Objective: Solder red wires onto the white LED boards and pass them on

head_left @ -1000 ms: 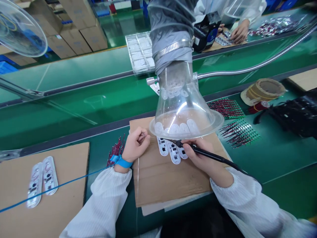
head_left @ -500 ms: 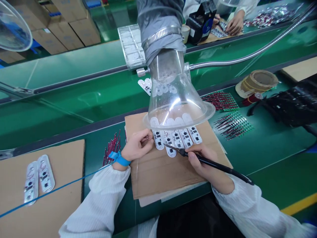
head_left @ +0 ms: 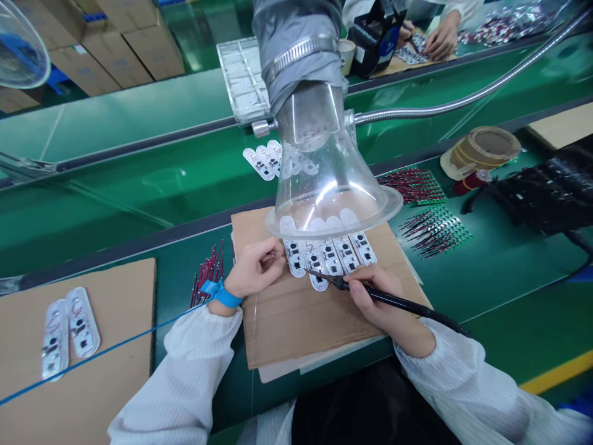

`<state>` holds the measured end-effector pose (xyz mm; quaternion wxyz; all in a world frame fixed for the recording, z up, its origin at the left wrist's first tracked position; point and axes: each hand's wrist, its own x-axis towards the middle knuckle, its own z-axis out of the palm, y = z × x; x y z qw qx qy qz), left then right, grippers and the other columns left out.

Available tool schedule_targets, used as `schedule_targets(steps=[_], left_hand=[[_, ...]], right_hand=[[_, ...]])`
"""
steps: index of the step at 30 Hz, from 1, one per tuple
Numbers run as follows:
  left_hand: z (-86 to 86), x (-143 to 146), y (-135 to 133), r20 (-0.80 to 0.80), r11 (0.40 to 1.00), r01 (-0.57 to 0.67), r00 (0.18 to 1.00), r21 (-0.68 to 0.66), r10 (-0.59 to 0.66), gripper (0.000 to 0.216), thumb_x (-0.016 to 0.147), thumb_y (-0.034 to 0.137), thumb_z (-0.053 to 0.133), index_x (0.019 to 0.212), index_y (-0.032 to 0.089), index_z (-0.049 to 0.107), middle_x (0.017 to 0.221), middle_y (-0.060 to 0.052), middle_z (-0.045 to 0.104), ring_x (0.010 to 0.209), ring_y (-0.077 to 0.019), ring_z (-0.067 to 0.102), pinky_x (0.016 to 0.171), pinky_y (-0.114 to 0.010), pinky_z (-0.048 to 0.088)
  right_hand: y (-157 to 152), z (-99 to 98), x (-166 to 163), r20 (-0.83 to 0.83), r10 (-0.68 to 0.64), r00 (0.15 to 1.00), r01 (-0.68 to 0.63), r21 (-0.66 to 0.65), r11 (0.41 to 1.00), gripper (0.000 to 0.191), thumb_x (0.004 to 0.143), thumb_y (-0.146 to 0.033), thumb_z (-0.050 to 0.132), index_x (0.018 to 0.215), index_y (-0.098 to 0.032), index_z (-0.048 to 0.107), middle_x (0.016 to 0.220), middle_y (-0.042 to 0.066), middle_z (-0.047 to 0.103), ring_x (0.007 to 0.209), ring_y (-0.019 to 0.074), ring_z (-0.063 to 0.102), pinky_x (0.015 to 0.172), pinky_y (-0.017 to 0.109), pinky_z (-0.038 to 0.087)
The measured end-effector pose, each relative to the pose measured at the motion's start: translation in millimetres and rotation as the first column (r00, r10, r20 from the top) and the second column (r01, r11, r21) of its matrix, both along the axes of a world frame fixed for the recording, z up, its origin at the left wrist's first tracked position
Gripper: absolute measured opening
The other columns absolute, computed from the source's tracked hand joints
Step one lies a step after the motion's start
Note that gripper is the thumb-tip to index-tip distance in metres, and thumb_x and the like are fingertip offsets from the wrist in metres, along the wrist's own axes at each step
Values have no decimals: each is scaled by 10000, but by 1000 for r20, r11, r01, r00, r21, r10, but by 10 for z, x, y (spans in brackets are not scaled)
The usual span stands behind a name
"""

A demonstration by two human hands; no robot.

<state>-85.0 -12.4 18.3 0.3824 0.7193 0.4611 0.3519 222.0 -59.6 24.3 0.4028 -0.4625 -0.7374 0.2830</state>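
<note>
My right hand (head_left: 377,295) is closed around a black soldering iron (head_left: 398,303), its tip resting on one of several white oblong circuit boards (head_left: 331,256) laid in a row on a cardboard sheet (head_left: 296,321). My left hand (head_left: 254,269) is pinched on a thin solder wire (head_left: 273,256) held at the left end of the row. A blue wrist strap (head_left: 221,293) with a blue cord sits on my left wrist. A clear fume funnel (head_left: 331,185) hangs just above the boards and hides their far ends.
Red wire pieces (head_left: 206,275) lie left of the cardboard, and more lie on green panels (head_left: 433,232) to the right. Two finished boards (head_left: 67,330) rest on another cardboard at left. Tape rolls (head_left: 482,151) and a black bundle (head_left: 542,194) are at right. Another person's hand (head_left: 438,40) works across the belt.
The view has shifted, so more of the board row shows below the funnel. The iron tip moved onto a board left of centre, and my left hand drew closer to the row.
</note>
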Motion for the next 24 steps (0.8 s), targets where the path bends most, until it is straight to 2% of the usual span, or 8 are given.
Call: schedule_targets(steps=[4,14,24], left_hand=[[8,10,8,5,1000,10,1000,-3,-10,131,897,229,646,814,236,544,632,94,333,564,-106,293,574,-255,287],[-18,7,17,-5,999,24,1000,45,-24,143,928,194,620,828,237,528,635,103,319,555,-98,286,557,-246,264],[15,22,18,-34,1000,-8,999,-3,8,120,944,236,621,847,235,550,620,100,326,559,-110,331,572,-245,281]], right_hand=[[13,9,-6,-4,6,1000,-6,-22,1000,239,1110,-405,672,926,-265,730,783,16,805,667,210,770,618,320,600],[8,-25,-6,-44,-7,999,8,16,1000,200,1106,-383,683,949,-271,740,794,5,811,667,201,770,628,303,603],[21,-107,6,-103,-5,995,3,-15,1000,232,1138,-406,660,973,-260,732,741,-18,754,586,162,683,603,285,555]])
